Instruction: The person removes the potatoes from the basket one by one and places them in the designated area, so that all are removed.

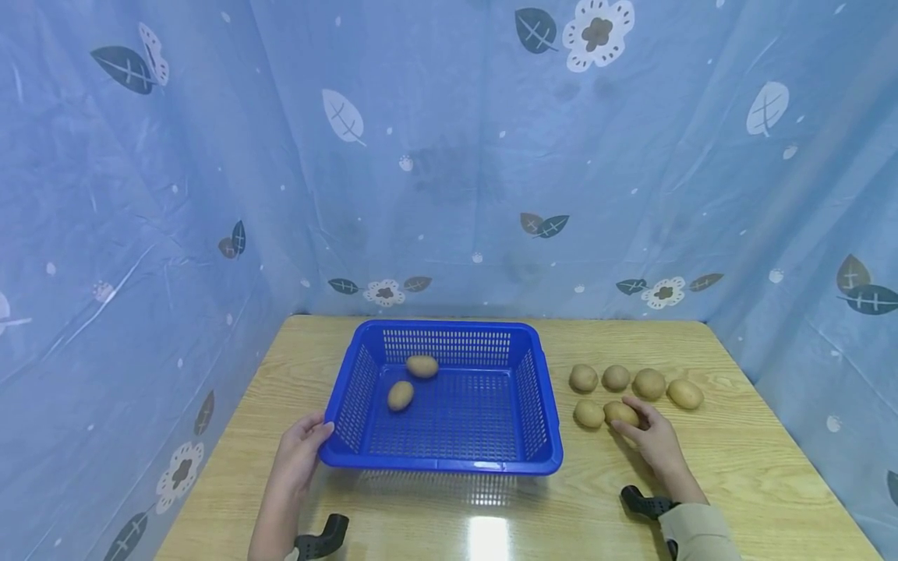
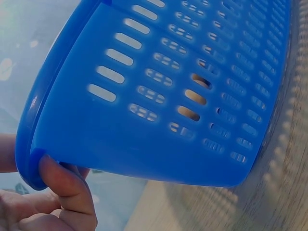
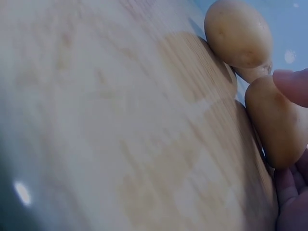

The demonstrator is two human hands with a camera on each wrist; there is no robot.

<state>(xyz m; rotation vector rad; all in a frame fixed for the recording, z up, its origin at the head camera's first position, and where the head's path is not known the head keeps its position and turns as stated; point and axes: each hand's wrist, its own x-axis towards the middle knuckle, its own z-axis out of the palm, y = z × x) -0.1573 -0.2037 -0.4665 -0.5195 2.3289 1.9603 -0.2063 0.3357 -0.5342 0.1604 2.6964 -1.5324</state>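
Observation:
A blue plastic basket [image 1: 449, 467] with slotted walls stands on the table, and two potatoes lie inside it, one [image 1: 422, 366] behind the other [image 1: 401, 396]. My left hand [image 1: 298, 452] grips the basket's rim at the near left corner; in the left wrist view the thumb [image 2: 67, 185] presses against the rim. To the right of the basket, my right hand [image 1: 658, 442] holds a potato [image 1: 620, 414] between thumb and fingers, low at the table top. Close by on its left lies another potato [image 1: 588, 414], seen larger in the right wrist view [image 3: 238, 33].
Behind my right hand is a row of several potatoes, from the leftmost potato [image 1: 583, 378] to the rightmost potato [image 1: 684, 394]. Blue patterned curtains [image 1: 477, 171] enclose the wooden table [image 1: 758, 467] at the back and sides.

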